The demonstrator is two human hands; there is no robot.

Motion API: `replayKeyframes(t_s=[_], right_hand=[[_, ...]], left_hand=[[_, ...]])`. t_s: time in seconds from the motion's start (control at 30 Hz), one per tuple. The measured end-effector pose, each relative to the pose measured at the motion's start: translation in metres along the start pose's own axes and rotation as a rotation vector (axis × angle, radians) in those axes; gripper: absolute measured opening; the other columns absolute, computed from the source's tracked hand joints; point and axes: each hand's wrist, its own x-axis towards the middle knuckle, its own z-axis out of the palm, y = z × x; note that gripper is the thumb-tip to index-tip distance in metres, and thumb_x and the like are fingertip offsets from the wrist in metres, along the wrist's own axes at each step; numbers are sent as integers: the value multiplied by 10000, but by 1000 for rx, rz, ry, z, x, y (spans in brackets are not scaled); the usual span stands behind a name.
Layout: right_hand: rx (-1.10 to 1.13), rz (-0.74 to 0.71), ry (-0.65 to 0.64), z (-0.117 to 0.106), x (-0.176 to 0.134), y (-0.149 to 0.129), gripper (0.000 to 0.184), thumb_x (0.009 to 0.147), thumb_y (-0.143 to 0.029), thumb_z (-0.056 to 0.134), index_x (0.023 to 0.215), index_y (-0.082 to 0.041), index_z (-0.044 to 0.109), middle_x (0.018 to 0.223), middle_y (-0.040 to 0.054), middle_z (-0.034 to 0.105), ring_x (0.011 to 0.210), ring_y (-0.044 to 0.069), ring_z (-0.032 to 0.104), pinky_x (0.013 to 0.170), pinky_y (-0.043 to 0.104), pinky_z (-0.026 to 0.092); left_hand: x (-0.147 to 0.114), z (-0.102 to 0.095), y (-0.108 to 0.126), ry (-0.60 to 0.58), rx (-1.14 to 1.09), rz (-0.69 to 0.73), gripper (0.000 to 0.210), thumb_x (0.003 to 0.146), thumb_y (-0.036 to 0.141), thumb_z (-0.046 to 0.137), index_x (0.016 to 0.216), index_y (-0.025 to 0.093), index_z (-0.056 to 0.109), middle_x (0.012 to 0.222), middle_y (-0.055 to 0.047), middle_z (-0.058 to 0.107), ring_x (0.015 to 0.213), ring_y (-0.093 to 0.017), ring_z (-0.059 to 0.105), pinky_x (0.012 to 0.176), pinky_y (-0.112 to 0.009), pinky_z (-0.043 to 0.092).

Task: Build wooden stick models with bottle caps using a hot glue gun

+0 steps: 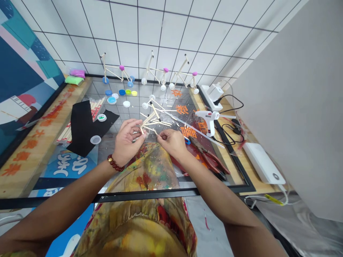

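My left hand (127, 142), with a red bead bracelet at the wrist, pinches a small frame of pale wooden sticks (149, 118) over the glass tabletop. Between the thumb and fingers of my right hand (173, 143) is the end of a thin wooden stick (153, 130), whose other end reaches the frame; whether it is joined there I cannot tell. Loose sticks (164, 123) lie just behind the hands. Beyond them is a stick piece with white bottle-cap wheels (145, 105).
Three stick tricycles with pink seats (165, 70) stand along the tiled wall. Bottle caps (126, 104) and black cloth (81, 125) lie left. On the right are a glue gun (208, 119), a clear glue stick (197, 132), pliers (209, 155) and a power strip (207, 96).
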Motion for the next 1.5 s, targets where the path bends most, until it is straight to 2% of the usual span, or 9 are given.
replayKeyframes(t_s=[0.37, 0.63, 1.0, 1.2, 1.33, 1.5], right_hand=[[-12, 11, -4, -1, 1, 1, 201, 865, -313, 608, 746, -212, 735, 749, 32, 749, 703, 176, 659, 644, 268, 374], [14, 9, -13, -2, 0, 0, 178, 865, -303, 633, 746, -206, 723, 740, 25, 733, 698, 169, 644, 659, 266, 381], [54, -21, 58, -1, -1, 3, 143, 807, -345, 704, 784, -204, 702, 737, 20, 688, 704, 170, 613, 693, 279, 398], [49, -38, 61, -1, -2, 4, 73, 774, -236, 638, 788, -212, 706, 755, 19, 705, 746, 185, 629, 732, 296, 403], [32, -49, 55, -2, -2, 6, 167, 758, -174, 580, 836, -212, 723, 762, 20, 708, 768, 193, 636, 741, 301, 405], [23, -39, 37, -4, -2, 6, 200, 769, -179, 563, 865, -207, 737, 799, 29, 715, 771, 191, 634, 737, 304, 397]], left_hand=[[-1, -2, -2, -15, -8, 40, 389, 748, 145, 751, 1123, 209, 665, 1211, -54, 471, 832, -94, 696, 831, -264, 628], [-1, -2, -2, -21, -6, 30, 383, 752, 159, 752, 1121, 206, 661, 1207, -55, 471, 836, -100, 696, 835, -274, 630], [-1, 0, -3, -14, 7, 29, 372, 762, 194, 751, 1122, 199, 660, 1214, -62, 468, 834, -102, 695, 833, -277, 630], [-2, 0, -1, -14, 19, 32, 373, 762, 227, 764, 1117, 201, 653, 1205, -67, 488, 823, -112, 694, 822, -293, 635], [-2, 0, -1, -16, 12, 23, 370, 761, 217, 759, 1115, 199, 654, 1205, -66, 484, 822, -107, 696, 817, -283, 633], [-2, 0, -1, -19, 8, 24, 373, 761, 205, 754, 1120, 198, 653, 1213, -68, 480, 823, -103, 696, 815, -275, 632]])
